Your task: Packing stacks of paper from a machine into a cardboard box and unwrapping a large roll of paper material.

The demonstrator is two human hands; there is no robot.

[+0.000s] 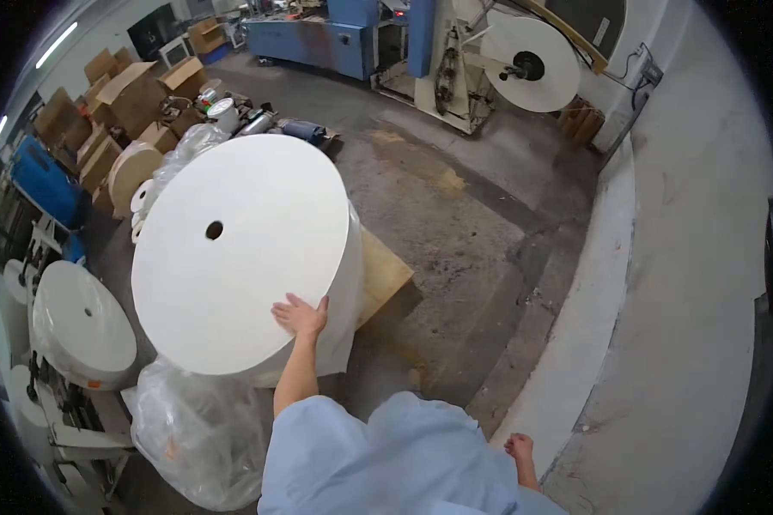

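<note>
A large white paper roll (240,184) stands on its end at the left of centre, its flat round face up, with a small dark core hole (214,230). My left hand (301,316) lies flat on the near right part of that face, fingers spread, holding nothing. Low at the right, my right hand (519,445) hangs beside my body near the wall. Its fingers are curled in and nothing shows in them. Under the roll, a wooden board (385,273) sticks out on the right. Crumpled clear plastic wrap (193,433) is bunched at the roll's near side.
A wrapped roll (82,322) stands by metal frames at the left. Cardboard boxes (133,94) pile up at the back left. A blue machine (309,47) and a mounted paper roll (545,73) stand at the back. A pale wall (687,283) runs along the right.
</note>
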